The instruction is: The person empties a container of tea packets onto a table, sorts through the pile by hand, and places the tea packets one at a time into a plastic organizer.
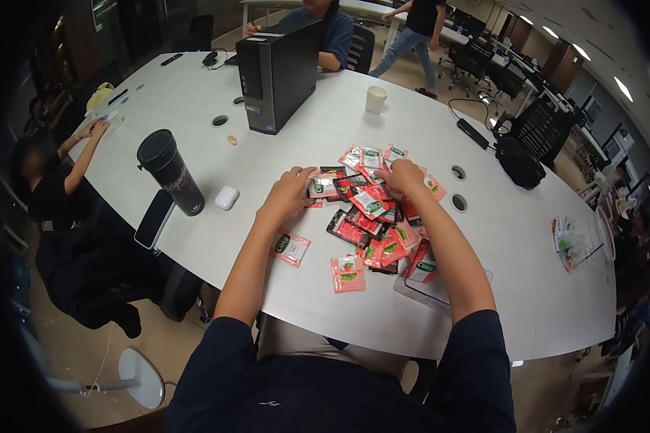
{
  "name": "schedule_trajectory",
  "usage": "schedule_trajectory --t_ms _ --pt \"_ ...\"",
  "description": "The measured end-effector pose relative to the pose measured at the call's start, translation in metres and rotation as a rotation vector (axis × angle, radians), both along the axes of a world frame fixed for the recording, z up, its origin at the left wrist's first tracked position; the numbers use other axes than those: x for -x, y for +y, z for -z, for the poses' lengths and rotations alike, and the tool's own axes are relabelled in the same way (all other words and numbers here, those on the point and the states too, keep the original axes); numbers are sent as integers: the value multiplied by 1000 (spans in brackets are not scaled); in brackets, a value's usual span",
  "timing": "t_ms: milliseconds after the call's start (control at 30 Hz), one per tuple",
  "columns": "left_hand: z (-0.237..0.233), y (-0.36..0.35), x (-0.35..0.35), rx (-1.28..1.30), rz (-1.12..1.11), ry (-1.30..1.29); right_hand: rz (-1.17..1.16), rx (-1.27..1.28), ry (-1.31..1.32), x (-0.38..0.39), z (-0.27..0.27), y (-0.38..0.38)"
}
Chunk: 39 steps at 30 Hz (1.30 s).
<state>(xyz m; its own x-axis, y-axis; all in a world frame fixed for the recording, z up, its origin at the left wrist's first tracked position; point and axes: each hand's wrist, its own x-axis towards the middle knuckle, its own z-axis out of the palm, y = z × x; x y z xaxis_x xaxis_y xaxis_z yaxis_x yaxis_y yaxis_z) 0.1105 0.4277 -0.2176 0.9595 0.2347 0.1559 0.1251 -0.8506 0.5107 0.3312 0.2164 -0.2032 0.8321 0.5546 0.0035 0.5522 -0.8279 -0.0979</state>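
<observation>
A loose pile of red, pink and black sachets (368, 206) lies on the white table (282, 151). At the pile's left edge, my left hand (292, 191) touches a pink and white packet, its fingers curved and apart. My right hand (403, 178) reaches over the upper right of the pile with its fingers bent down, and the fingertips are hard to make out. One pink sachet (291, 247) lies apart near my left forearm, and another (348, 274) sits below the pile. A clear box (426, 294) with a red packet is partly under my right forearm.
A black tumbler (172, 172), a phone (154, 219) and a white earbud case (226, 198) stand or lie at left. Beyond are a computer tower (276, 79) and a paper cup (375, 99). A plastic bag (572, 245) lies at right. Other people are around the table.
</observation>
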Motion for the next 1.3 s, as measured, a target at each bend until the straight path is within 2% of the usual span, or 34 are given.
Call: schedule_trajectory --t_ms 67,200,333,400,467,533,567,600,667,733,800,833,900,933,1000,1033,1067,1167,1233,1300 --pt "3 5 0 18 -43 5 66 68 82 4 -5 8" --pt "2 13 -1 39 -136 13 1 111 38 -3 5 10" --pt "4 17 -1 -8 -194 -12 50 -26 7 -7 6 3" --pt "14 21 -1 18 -230 -217 54 -180 -2 -7 -3 -7" --pt "13 25 -2 50 -253 -273 27 -242 -5 -17 -6 -29" --pt "10 24 -4 92 -251 -320 -82 -534 233 -10 -33 -63" --pt "5 23 -3 117 -248 -357 -119 -561 135 -4 -42 -87" --pt "1 21 -4 144 -247 -393 -158 -583 38 9 -51 -111" --pt "-7 12 -6 134 -258 -465 -74 -838 180 60 -76 -156" --pt "-20 1 -4 333 -220 -555 0 -854 30 96 -74 -208" --pt "-21 -6 -6 376 -194 -532 118 -853 -146 126 -58 -257" --pt "-24 -11 -6 474 -165 -527 121 -844 -144 140 -48 -272" --pt "-23 -22 -6 578 -131 -506 308 -1285 11 160 -30 -293" --pt "-22 -28 -7 638 -81 -500 321 -1283 11 162 -23 -295" --pt "-21 -40 -9 696 -17 -481 378 -1554 175 169 -9 -291" --pt "-20 -48 -10 845 20 -472 397 -1644 235 170 -4 -287" --pt "-19 -56 -9 994 57 -456 411 -1651 227 170 -3 -281" --pt "-17 -81 -8 1113 112 -338 387 -1696 302 161 -3 -269" --pt "-16 -99 -9 1173 166 -340 282 -1532 200 148 -4 -266" --pt "-15 -113 -12 1239 229 -351 250 -1500 173 139 -22 -258"
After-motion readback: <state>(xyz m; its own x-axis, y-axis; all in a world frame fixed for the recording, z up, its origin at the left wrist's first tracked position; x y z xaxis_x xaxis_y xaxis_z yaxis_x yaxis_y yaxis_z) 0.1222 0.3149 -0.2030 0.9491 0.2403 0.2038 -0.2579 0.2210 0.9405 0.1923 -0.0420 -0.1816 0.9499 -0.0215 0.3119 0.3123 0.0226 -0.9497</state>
